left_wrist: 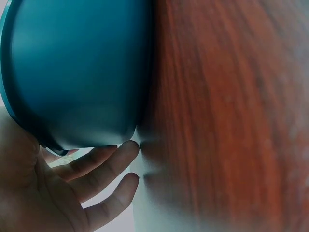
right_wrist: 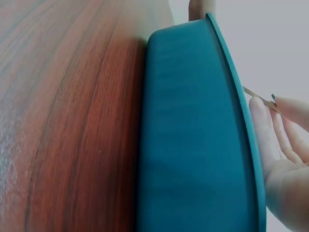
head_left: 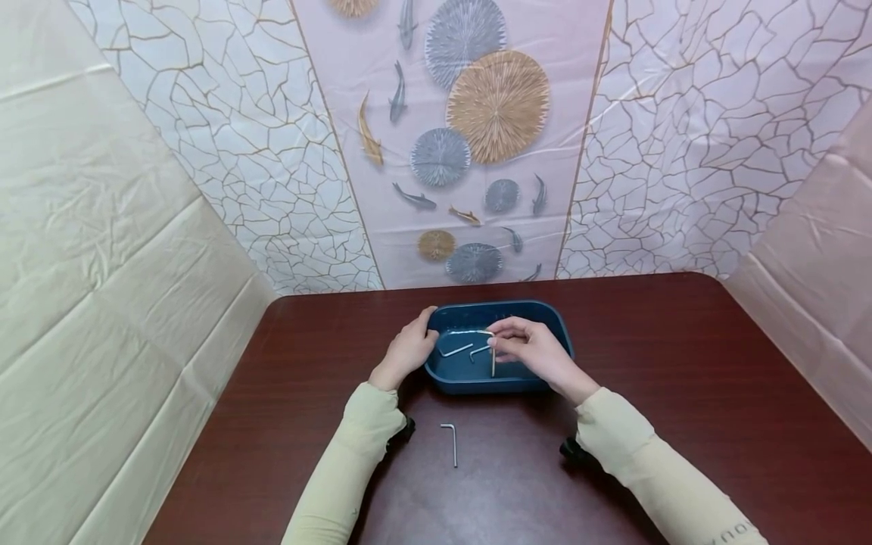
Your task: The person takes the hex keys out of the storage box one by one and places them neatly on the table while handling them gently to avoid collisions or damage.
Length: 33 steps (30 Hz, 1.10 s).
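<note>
Matt cloth sleeves (head_left: 337, 473) flank a shiny metal hex key (head_left: 454, 446); the left hand (head_left: 409, 347) touches a smooth, plastic-looking tray (head_left: 500, 385).

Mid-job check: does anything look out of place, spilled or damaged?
Only one mild oddity: an L-shaped silver metal rod lies alone on the dark reddish-brown wood-grained table, on the near side of the rounded rectangular blue tray, while two similar rods lie inside. I see no spill or damage.

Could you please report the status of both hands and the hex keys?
Left hand on tray rim. Right hand pinching golden key over tray. Two silver keys inside, fourth key on table. Right hand partly blocks tray view.
</note>
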Available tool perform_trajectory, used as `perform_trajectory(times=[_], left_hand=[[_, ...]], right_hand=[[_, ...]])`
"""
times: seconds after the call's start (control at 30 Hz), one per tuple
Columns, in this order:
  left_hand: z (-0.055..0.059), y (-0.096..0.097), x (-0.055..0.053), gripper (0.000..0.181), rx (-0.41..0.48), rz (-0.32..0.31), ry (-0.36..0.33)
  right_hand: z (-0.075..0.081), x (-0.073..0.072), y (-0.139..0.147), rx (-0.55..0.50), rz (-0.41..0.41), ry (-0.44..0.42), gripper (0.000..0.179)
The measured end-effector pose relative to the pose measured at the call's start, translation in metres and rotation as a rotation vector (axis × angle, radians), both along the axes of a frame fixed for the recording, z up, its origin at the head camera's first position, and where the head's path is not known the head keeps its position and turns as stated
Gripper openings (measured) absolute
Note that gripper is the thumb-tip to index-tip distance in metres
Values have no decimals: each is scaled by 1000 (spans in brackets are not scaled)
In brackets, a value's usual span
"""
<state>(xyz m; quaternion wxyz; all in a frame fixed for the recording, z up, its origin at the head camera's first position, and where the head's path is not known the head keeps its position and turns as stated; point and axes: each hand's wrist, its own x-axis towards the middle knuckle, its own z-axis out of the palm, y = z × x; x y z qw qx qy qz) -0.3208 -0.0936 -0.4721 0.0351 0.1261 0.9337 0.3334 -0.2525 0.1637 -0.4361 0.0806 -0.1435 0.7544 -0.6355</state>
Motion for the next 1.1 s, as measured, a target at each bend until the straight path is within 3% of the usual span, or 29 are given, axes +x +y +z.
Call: perform_trajectory(times=[0.37, 0.73, 0.97, 1.1], left_hand=[[4, 1, -1, 54, 7, -4, -17], [-4, -1, 0, 54, 21, -4, -34], [-1, 0, -1, 54, 38, -5, -21], [0, 0, -1, 54, 35, 0, -21]], right_hand=[[8, 7, 10, -54, -2, -17, 36], [-7, 26, -1, -44, 58, -85, 37], [-9, 40, -10, -50, 114, -89, 36], [-11, 47, -15, -33, 108, -94, 32]])
